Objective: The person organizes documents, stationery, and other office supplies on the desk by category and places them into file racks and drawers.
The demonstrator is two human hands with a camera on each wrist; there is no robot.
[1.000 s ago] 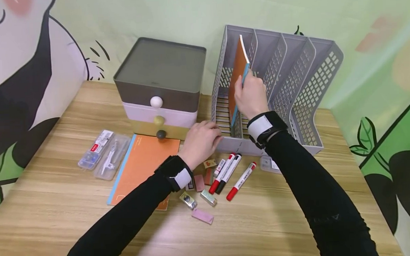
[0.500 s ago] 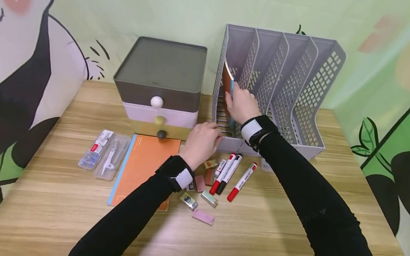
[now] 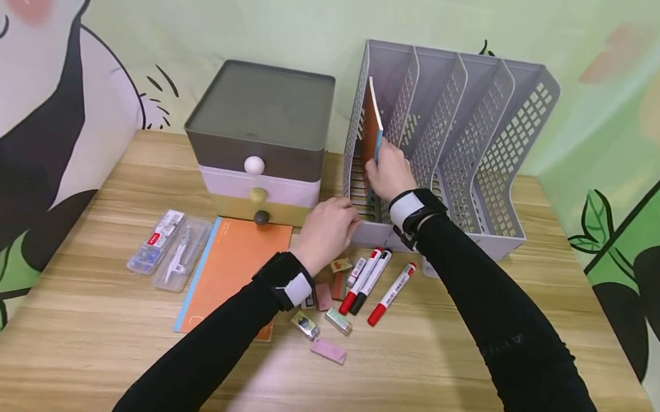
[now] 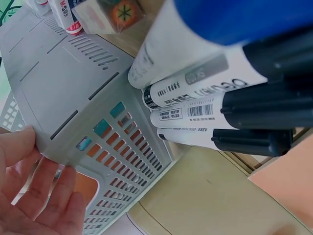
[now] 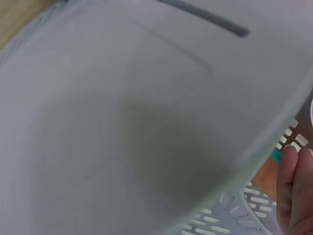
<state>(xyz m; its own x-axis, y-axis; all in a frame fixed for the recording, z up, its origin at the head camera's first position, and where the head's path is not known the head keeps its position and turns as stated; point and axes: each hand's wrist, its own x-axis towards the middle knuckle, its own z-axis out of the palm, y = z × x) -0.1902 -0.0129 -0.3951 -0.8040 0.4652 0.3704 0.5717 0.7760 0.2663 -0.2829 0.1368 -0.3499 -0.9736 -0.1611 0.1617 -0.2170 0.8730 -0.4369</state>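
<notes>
In the head view my right hand (image 3: 391, 173) holds an orange notebook (image 3: 370, 129) by its blue spine edge. The notebook stands upright inside the leftmost compartment of a grey file organizer (image 3: 440, 75). My left hand (image 3: 324, 231) grips the organizer's front left corner. In the left wrist view that hand (image 4: 44, 188) has its thumb on the front wall and its fingers at the perforated side. At the right edge of the right wrist view, part of my right hand (image 5: 296, 193) shows beside a strip of orange cover; the organizer's wall fills most of that view.
Left stands a drawer box (image 3: 261, 111), with another orange notebook (image 3: 239, 257) before it. Two clear plastic cases (image 3: 168, 248) lie further left. Markers (image 3: 390, 295) and several erasers (image 3: 328, 351) lie in front. Close markers (image 4: 195, 110) fill part of the left wrist view.
My right hand has brought the notebook left and lower into the leftmost compartment. Over the last half second the notebook's top has risen slightly. My left hand has stayed at the corner.
</notes>
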